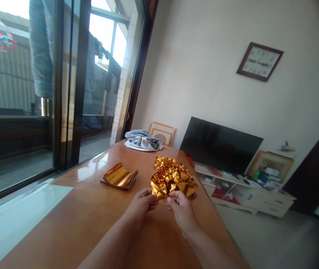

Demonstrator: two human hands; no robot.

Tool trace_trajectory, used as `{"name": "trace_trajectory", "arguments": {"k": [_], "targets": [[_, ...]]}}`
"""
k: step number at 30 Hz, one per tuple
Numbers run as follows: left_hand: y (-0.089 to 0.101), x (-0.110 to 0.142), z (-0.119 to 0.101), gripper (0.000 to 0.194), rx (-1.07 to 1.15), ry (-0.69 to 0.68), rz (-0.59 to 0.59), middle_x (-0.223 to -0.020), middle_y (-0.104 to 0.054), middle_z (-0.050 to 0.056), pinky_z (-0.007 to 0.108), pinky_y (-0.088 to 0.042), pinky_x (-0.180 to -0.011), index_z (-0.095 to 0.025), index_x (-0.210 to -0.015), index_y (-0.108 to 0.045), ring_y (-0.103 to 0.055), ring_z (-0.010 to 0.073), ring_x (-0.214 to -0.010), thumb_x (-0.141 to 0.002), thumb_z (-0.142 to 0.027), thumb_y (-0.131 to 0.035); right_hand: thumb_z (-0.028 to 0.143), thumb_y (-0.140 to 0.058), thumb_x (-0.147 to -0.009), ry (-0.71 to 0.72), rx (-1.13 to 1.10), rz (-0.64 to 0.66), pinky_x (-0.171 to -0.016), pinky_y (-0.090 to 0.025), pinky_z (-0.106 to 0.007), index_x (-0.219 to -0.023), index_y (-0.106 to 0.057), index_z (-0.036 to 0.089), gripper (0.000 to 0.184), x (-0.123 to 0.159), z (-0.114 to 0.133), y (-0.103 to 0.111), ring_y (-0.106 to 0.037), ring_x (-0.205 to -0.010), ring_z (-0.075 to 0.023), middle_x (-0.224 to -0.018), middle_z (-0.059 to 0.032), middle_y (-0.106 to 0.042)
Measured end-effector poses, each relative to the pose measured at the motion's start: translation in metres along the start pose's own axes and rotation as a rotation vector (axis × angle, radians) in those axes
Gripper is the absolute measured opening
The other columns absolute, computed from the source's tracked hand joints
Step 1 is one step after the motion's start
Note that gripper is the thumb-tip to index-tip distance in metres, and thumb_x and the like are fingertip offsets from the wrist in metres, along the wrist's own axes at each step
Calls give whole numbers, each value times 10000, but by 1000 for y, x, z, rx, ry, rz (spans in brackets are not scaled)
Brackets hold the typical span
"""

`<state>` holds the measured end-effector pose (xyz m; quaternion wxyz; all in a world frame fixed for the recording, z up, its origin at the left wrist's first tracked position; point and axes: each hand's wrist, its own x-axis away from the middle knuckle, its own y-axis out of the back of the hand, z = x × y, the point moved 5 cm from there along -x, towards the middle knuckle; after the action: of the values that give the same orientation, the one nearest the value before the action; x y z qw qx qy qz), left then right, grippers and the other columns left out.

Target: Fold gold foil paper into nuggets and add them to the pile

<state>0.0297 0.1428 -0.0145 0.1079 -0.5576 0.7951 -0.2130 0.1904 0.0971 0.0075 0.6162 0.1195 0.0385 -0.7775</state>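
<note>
Between my two hands is a small piece of gold foil paper (161, 197), partly hidden by the fingers and by the folded gold pieces behind it. My left hand (143, 201) pinches its left side between thumb and fingers. On the other side, the thumb and index finger of my right hand (180, 207) are closed at its right edge. Just beyond both hands rises a heap of folded gold foil pieces (173, 173), shiny and angular. Left of the heap lies a stack of flat gold foil sheets (120, 176), its top sheet curling.
The brown wooden table (97, 220) runs away from me. Folded light-coloured clothing (141, 140) lies at its far end. Glass sliding doors (69, 86) stand to the left. Right of the table are a television (222, 144) and a low white cabinet (256, 198).
</note>
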Motion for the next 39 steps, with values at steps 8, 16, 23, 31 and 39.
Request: {"name": "trace_trajectory", "arguments": {"k": [8,16,23,31,39], "targets": [[1,2,-7,327,-7,-28,-57,-782,-672,47,240,-427,-624,-134,-925,-638,-594,117,-652,-662,-285,-760,435,-732,-777,-33,-22,45,-636,-501,-288,-863,-611,186,290,-3,14,-3,-637,-689,-172,-760,-29,-686],[16,1,-16,336,-67,-80,-254,-810,-687,52,243,-378,-596,-160,-911,-629,-583,129,-644,-668,-364,-737,461,-709,-771,-1,72,-113,-644,-535,-314,-892,-621,181,317,-22,19,29,-683,-727,-207,-811,-69,-720],[23,3,-24,327,-89,-113,-352,-772,-687,52,256,-370,-589,-171,-841,-627,-593,159,-651,-653,-416,-732,478,-631,-787,142,301,-234,-635,-529,-322,-902,-618,187,314,-66,21,61,-678,-725,-223,-766,-49,-703],[26,1,-25,317,-99,-127,-382,-738,-679,50,262,-369,-576,-172,-817,-628,-579,163,-624,-658,-431,-716,415,-553,-790,335,656,-340,-770,-474,-342,-865,-678,198,261,-113,35,80,-637,-799,-241,-847,-71,-720],[29,-4,-21,282,-105,-137,-391,-724,-683,55,263,-379,-565,-175,-792,-636,-579,162,-597,-667,-413,-721,321,-524,-784,366,881,-321,-757,-435,-326,-828,-687,211,202,-140,26,77,-629,-830,-248,-845,-76,-713]]}}
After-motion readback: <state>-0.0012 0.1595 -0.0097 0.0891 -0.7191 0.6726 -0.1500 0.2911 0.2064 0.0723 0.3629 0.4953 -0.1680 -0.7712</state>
